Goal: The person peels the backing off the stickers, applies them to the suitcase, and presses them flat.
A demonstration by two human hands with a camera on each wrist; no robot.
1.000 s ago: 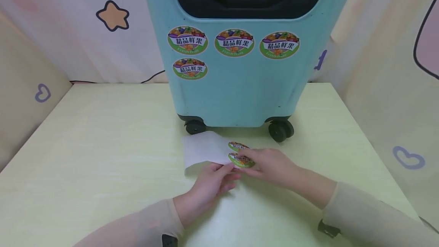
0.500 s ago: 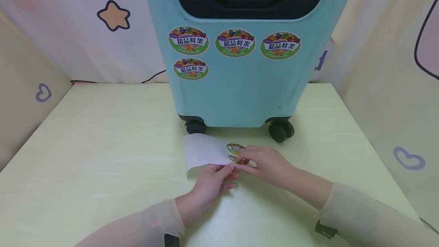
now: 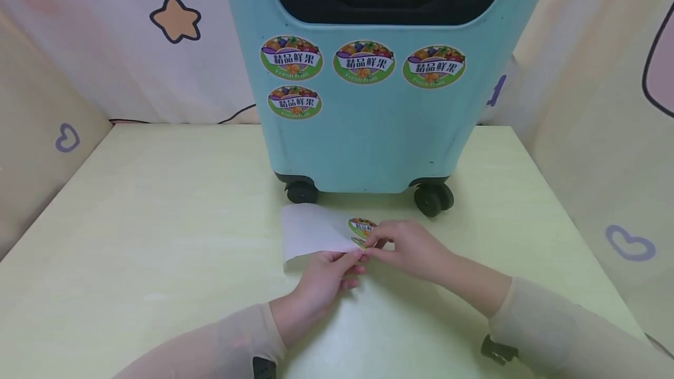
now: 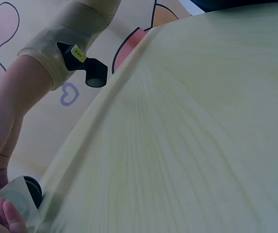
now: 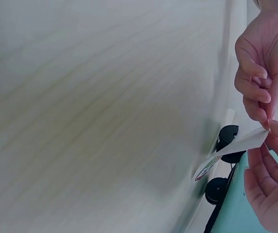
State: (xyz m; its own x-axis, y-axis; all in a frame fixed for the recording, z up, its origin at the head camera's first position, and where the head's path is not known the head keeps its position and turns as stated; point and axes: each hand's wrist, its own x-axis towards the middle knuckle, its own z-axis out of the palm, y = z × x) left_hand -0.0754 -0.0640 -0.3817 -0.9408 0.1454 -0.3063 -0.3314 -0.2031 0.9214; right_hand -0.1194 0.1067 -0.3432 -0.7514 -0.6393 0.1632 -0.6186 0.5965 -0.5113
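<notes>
In the head view, four oval stickers [image 3: 291,58] are counted on the suitcase [image 3: 368,139], three in a row and one beneath; its top is cut off, and two wheels [image 3: 302,192] are shown at its base. In front of the suitcase, one white sheet [image 3: 313,230] is pinched at its near edge by the left hand [image 3: 323,276]. Two labels are borne by it: the upper label [image 3: 361,227] is partly covered by the right hand [image 3: 408,246], and the lower label [image 3: 358,243], pinched by that hand, is mostly hidden. In the left wrist view, both hands are cut off, their grip hard to make out. In the right wrist view, the hands are held together at one sheet corner near the suitcase; one label is seen, its print unreadable.
</notes>
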